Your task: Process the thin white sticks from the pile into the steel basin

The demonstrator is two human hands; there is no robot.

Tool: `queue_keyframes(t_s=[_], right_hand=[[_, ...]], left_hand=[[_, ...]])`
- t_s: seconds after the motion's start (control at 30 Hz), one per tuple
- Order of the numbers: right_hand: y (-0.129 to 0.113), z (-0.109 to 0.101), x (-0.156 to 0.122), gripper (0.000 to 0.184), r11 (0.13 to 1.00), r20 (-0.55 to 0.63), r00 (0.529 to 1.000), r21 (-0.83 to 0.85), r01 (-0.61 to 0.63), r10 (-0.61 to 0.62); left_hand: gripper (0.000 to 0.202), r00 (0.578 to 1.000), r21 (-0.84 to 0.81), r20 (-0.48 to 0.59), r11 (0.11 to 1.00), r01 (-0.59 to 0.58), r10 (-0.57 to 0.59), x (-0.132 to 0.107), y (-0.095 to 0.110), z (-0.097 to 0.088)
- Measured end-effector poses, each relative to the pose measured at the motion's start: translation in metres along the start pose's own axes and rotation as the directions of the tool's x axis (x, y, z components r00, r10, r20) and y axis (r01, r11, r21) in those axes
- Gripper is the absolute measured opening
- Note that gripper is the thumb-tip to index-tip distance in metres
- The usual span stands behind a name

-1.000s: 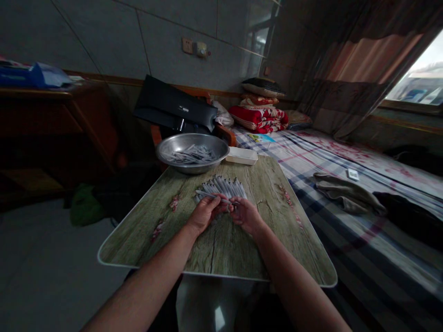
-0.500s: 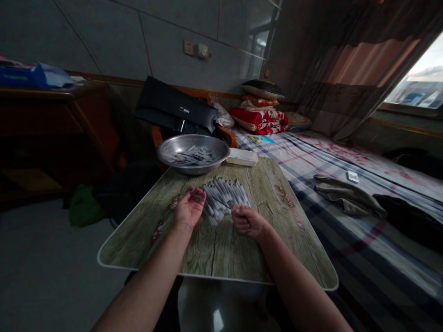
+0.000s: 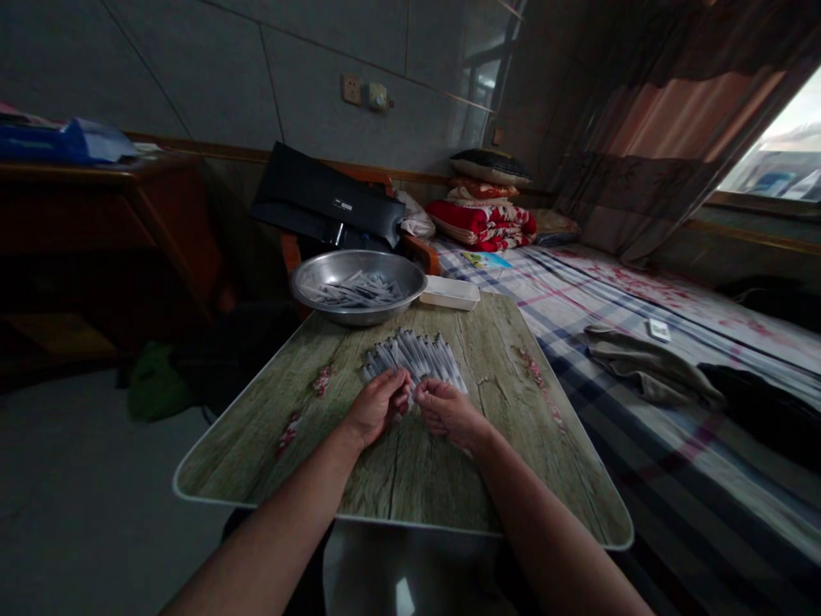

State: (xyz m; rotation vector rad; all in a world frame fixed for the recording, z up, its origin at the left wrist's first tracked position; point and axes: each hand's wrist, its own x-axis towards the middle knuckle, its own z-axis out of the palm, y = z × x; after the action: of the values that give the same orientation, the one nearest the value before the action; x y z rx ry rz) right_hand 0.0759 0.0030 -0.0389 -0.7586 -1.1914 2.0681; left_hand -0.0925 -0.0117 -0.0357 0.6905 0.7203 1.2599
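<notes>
A pile of slim, whitish pen-like sticks (image 3: 420, 352) with dark ends lies on the small wood-patterned table (image 3: 442, 479). My left hand (image 3: 380, 404) is at the pile's near left edge, its fingers curled and thumb pressed in. Just beside it, my right hand (image 3: 449, 412) pinches at the pile's near edge, with the other fingers folded. The two sets of fingertips almost meet. What they grip is too small and too dim to name. More such sticks (image 3: 363, 289) fill the bottom of a metal basin (image 3: 308, 295) at the table's far end.
Right of the basin stands a shallow white tray (image 3: 451, 293). A bed with a plaid sheet (image 3: 552, 321) runs along the table's right side. Behind the basin leans a black monitor-like panel (image 3: 327, 201). A wooden desk (image 3: 115, 201) stands at the left.
My left hand, open and palm up before, has turned over, closed and moved right towards the right hand. The right hand has shifted slightly left; the thin dark stick it held no longer shows.
</notes>
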Motion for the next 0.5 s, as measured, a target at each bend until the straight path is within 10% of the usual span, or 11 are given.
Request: queue_keyframes(t_s=[0.23, 0.5], right_hand=[[-0.003, -0.004, 0.009, 0.023, 0.963, -0.255, 0.945, 0.121, 0.241, -0.204], [-0.001, 0.003, 0.008, 0.008, 0.804, -0.413, 0.691, -0.34, 0.488, -0.594]], left_hand=[[0.012, 0.963, -0.263, -0.167, 0.951, 0.165, -0.213, -0.004, 0.015, 0.007], [0.024, 0.846, -0.428, -0.222, 0.828, 0.362, -0.485, -0.012, -0.008, 0.043]])
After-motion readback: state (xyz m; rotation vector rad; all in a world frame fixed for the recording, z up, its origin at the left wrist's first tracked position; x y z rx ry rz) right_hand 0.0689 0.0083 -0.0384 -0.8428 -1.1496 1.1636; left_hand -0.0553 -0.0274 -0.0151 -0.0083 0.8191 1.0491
